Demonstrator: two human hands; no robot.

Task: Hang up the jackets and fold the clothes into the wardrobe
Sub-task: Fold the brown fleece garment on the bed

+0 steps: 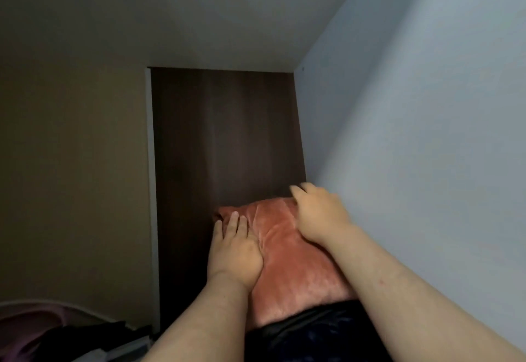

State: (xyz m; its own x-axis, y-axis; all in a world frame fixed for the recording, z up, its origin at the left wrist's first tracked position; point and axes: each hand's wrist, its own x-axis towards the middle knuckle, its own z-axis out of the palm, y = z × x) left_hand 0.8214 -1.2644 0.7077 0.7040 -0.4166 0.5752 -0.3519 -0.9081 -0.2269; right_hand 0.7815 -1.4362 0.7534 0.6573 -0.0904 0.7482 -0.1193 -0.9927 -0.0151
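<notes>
Low at the far left lies a dim heap of pink and dark clothes (42, 330), well apart from the work. Next comes the wardrobe's dark brown back panel (222, 134), which the stack sits close against. The left hand (236, 250) lies flat on the near-left part of the folded rust-orange garment (293, 262), its fingers (234, 220) straight and close together. They press down on the cloth rather than gripping it. The garment lies on top of a dark garment (313, 333) inside the wardrobe, and its long axis runs away from the person toward the back panel, leaning a little left. The right hand (318, 216) rests on the far-right corner, nearer the back panel than the left. Its fingers (299, 189) reach past the cloth's far edge, loosely bent and blurred, so I cannot tell whether they hook over that edge or only touch it. Just right of them rises the pale side wall (412, 134). The piece looks nearly placed. The next move probably only needs a push along its length, and the right hand is better placed to guide it.
</notes>
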